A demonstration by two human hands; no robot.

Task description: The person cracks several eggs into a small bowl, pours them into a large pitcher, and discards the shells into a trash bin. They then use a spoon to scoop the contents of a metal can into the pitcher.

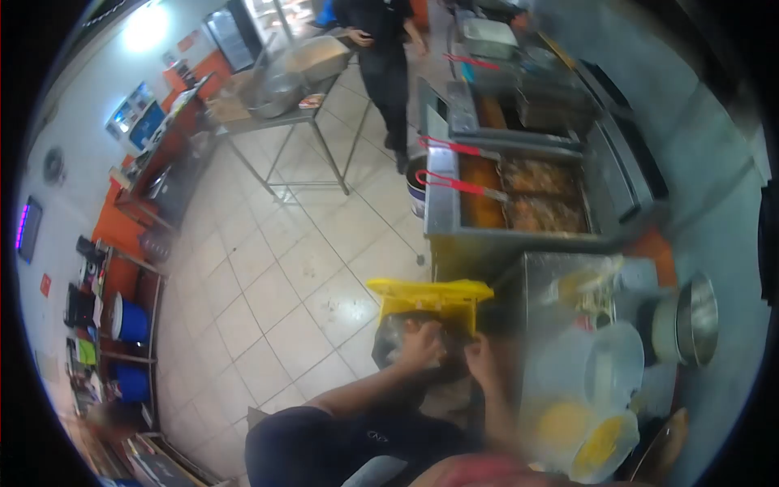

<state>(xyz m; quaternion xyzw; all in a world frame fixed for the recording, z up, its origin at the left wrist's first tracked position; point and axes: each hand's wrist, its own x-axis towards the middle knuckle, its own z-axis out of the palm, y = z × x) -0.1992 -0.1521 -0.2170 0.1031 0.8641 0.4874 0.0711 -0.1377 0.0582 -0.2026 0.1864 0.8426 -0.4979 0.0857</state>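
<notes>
A dark plastic bag (389,337) bulges at the front of a yellow crate (430,290), low in the middle of the view. Over the bag is my left hand (421,342), its fingers bent at the bag's upper part; what they hold is too blurred to make out. My right hand (479,355) is closed at the bag's right side, near the crate's right edge, and its grip is too small to read. The two hands are apart. The bag's contents are hidden.
Fryers (438,219) with red-handled baskets (544,215) stand ahead right. Beside me on the right, a metal counter (544,276) bears a white tub (613,365) and yellow food. A person in dark clothes (385,65) stands beyond, near a metal table (276,122) with bowls.
</notes>
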